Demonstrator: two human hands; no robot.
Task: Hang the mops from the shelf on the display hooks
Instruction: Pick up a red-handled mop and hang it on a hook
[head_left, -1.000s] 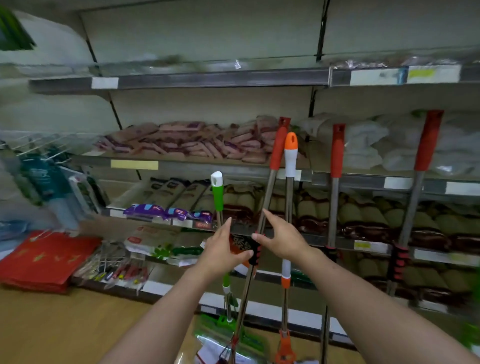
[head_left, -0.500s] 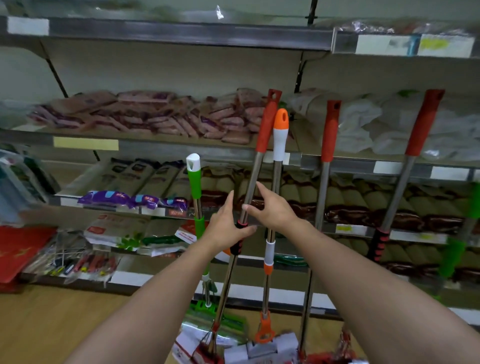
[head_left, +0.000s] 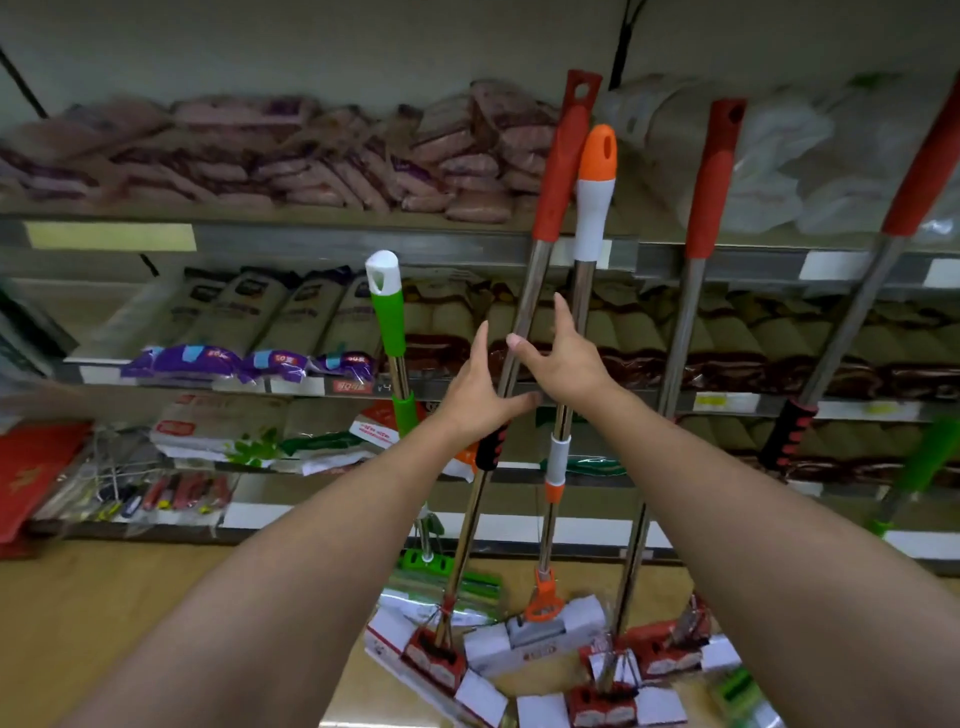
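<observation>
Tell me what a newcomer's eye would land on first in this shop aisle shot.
First, the two bare hands at centre: the left hand and right hand are spread open on either side of the steel pole of the red-handled mop. Next, the row of bright mops leaning against the shelving: the green-handled mop at left, the orange-and-white mop beside the red one.

Red grip on steel for the mop (head_left: 563, 171) at centre, black-and-red sleeve lower down. Orange cap, white collar on its neighbour (head_left: 595, 197). Green grip, white tip on the short mop (head_left: 387, 312) centre left. Pink packets (head_left: 311, 156) upper left; purple packets (head_left: 249, 361) mid left; red sheet (head_left: 31, 473) at left edge. Yellowish-brown floor (head_left: 104, 613) lower left.
</observation>
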